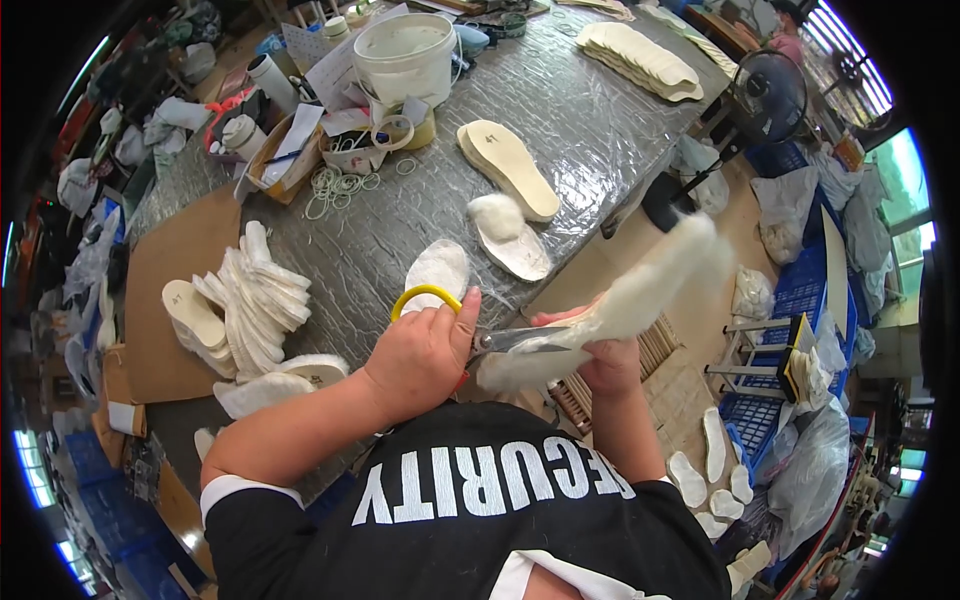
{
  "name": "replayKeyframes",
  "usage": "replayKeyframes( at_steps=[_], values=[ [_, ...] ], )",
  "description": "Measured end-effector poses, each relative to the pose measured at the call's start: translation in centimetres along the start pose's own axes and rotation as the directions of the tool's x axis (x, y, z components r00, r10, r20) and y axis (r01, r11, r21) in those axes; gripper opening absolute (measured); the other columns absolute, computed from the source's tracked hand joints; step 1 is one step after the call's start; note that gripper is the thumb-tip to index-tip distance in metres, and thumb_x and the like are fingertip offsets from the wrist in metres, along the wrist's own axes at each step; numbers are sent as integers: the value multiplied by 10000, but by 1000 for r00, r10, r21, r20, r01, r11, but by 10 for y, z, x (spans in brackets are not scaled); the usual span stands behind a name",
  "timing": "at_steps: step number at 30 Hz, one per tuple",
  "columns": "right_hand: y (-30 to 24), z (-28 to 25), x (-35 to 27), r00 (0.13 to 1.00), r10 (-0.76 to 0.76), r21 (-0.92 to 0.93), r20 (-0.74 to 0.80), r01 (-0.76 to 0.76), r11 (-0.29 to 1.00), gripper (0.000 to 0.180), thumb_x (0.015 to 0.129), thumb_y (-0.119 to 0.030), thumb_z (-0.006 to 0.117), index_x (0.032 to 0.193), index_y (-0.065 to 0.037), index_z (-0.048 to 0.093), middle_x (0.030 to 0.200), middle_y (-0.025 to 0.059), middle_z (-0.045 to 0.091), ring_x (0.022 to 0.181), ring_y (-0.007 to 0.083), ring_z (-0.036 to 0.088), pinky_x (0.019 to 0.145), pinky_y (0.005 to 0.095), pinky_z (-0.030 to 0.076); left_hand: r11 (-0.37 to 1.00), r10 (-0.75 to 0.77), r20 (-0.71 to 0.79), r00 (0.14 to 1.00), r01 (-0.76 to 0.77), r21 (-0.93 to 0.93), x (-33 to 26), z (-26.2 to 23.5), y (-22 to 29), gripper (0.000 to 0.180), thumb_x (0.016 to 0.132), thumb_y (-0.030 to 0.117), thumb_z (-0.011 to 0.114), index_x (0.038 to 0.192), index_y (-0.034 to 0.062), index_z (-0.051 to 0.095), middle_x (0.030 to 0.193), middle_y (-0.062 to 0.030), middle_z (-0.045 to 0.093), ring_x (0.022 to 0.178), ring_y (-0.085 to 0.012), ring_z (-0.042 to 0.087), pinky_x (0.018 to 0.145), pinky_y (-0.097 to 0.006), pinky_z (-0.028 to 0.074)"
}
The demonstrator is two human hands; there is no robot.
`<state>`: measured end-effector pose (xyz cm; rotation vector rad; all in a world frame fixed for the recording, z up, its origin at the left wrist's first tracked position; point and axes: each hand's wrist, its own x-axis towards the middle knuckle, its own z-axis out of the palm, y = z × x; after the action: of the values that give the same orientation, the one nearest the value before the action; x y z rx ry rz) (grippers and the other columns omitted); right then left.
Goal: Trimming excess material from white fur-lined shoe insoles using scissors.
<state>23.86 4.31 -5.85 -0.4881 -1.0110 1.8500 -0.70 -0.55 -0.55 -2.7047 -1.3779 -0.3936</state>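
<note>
My left hand grips scissors with yellow handles; their steel blades point right and bite into the edge of a fluffy white fleece insole. My right hand holds that insole from below, with its far end blurred and lifted up to the right. Both hands are over the near edge of the table, just above my black shirt.
On the film-covered table lie a fleece piece, a fleece-topped insole, two beige insoles, a fanned pile of white insoles, a white bucket and rubber bands. A fan, blue crates and floor offcuts are right.
</note>
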Motion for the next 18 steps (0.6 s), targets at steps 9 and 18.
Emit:
replayKeyframes(
  at_steps=[9,18],
  values=[
    [13,27,-10,952,-162,33,-259,176,984,329,797,-104,661,1063,20,512,981,167,604,892,319,607,811,446,496,992,-122,89,989,124,-15,-5,-10,5,582,737,65,506,1259,-150,367,915,-208,536,841,-310,549,767,-377,454],
    [21,35,-16,929,-150,110,-339,198,974,286,817,-22,604,1088,20,520,1027,143,589,959,268,577,877,421,463,995,-66,-37,997,68,69,-5,-3,2,565,731,104,498,1219,-163,402,849,-166,536,737,-248,533,673,-341,455]
  ],
)
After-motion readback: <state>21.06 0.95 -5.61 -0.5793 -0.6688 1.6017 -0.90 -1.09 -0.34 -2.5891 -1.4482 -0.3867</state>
